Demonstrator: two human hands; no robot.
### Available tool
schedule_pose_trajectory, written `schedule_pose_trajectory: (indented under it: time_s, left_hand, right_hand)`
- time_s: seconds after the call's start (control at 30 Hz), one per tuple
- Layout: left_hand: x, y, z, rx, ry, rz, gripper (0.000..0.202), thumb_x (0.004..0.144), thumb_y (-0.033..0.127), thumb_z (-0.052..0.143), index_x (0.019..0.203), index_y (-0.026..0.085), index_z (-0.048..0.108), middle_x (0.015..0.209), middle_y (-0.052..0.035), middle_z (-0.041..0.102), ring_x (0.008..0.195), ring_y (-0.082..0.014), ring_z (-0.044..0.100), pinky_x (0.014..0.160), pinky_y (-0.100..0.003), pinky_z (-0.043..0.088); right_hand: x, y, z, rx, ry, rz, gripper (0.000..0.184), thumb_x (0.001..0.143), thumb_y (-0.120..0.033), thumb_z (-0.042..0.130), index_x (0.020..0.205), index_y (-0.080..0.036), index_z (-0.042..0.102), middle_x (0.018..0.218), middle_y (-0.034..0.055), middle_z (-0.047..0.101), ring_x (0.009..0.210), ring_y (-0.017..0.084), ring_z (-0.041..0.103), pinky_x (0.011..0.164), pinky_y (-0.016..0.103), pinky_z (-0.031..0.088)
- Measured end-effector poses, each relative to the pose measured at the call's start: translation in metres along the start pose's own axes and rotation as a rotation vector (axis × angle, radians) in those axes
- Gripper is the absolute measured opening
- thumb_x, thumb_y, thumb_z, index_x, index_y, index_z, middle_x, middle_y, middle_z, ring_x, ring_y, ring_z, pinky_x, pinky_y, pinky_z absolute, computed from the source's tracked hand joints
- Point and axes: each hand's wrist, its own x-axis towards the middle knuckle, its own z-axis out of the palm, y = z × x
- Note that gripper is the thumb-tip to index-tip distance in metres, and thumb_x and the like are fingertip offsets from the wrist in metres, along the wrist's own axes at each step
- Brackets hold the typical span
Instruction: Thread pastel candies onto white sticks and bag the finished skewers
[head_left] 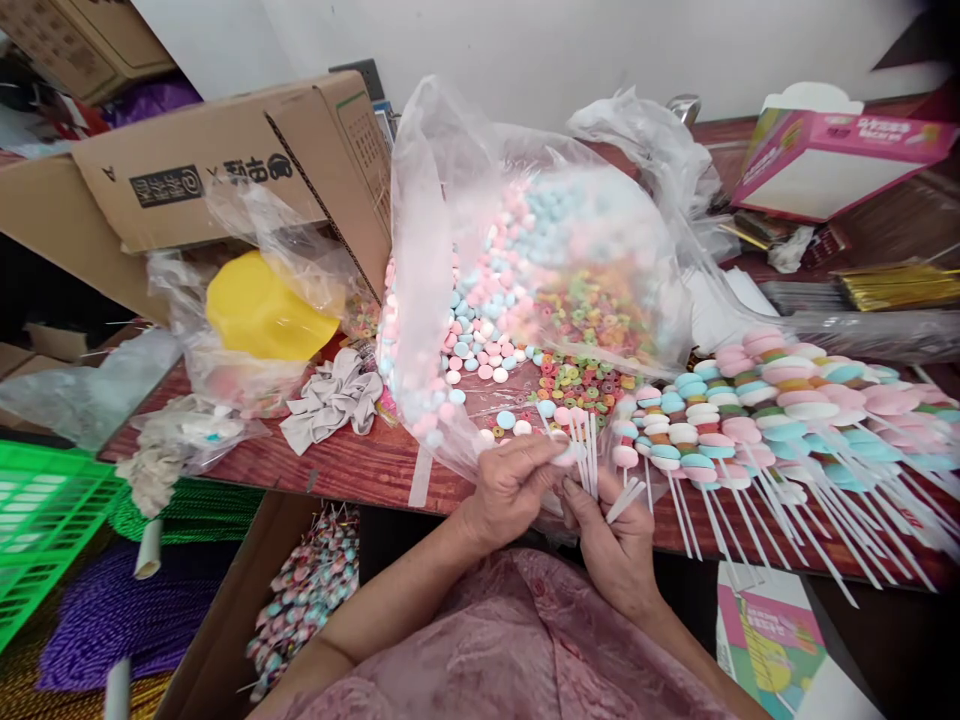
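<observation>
My left hand [511, 492] is closed in a pinch on a pale marshmallow-like candy [571, 456] beside a white stick. In my right hand [616, 545] is a bunch of white sticks [588, 446], some standing up, some angled right; the two hands nearly touch. Just beyond them lies a large clear plastic bag [420, 200], spread open, with pink, blue and white round candies [491, 350] and small colourful ring candies [585, 385]. To the right, many candy skewers [720, 420] lie stacked, sticks toward me.
A cardboard box [225, 180], a yellow scoop-like object [266, 305] in plastic and a grey cloth [335, 400] are at left. A pink display box [840, 160] stands back right. Below left are a green basket [52, 530] and a carton of wrapped skewers [311, 590].
</observation>
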Motion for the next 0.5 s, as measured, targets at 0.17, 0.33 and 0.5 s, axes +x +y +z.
schedule_pose_trajectory:
  time_s: [0.17, 0.33, 0.5]
  left_hand:
    - [0.002, 0.004, 0.000, 0.031, -0.169, 0.028, 0.030, 0.091, 0.020, 0.060, 0.118, 0.023, 0.071, 0.108, -0.0079, 0.076, 0.098, -0.0203, 0.071, 0.089, -0.035, 0.055]
    - [0.068, -0.011, -0.016, 0.275, -0.146, -0.019, 0.020, 0.091, 0.023, 0.057, 0.096, 0.021, 0.076, 0.088, -0.0058, 0.075, 0.081, -0.0190, 0.068, 0.077, -0.031, 0.051]
    - [0.125, -0.038, 0.002, 0.668, -0.452, -0.046, 0.015, 0.082, 0.016, 0.059, 0.071, 0.017, 0.070, 0.071, -0.0047, 0.067, 0.073, -0.0197, 0.061, 0.077, -0.032, 0.047]
  right_hand:
    - [0.006, 0.001, -0.012, 0.035, 0.097, 0.057, 0.023, 0.088, -0.040, 0.064, 0.078, -0.019, 0.063, 0.057, -0.0043, 0.046, 0.050, 0.011, 0.040, 0.047, 0.024, 0.036]
    - [0.015, 0.010, -0.041, 0.039, 0.261, 0.067, 0.025, 0.085, -0.042, 0.068, 0.079, -0.018, 0.065, 0.059, -0.0028, 0.051, 0.053, 0.011, 0.046, 0.049, 0.023, 0.040]
    - [0.010, 0.012, -0.047, 0.029, 0.241, 0.104, 0.024, 0.083, -0.042, 0.070, 0.087, -0.019, 0.072, 0.061, -0.0010, 0.058, 0.052, 0.013, 0.050, 0.046, 0.024, 0.042]
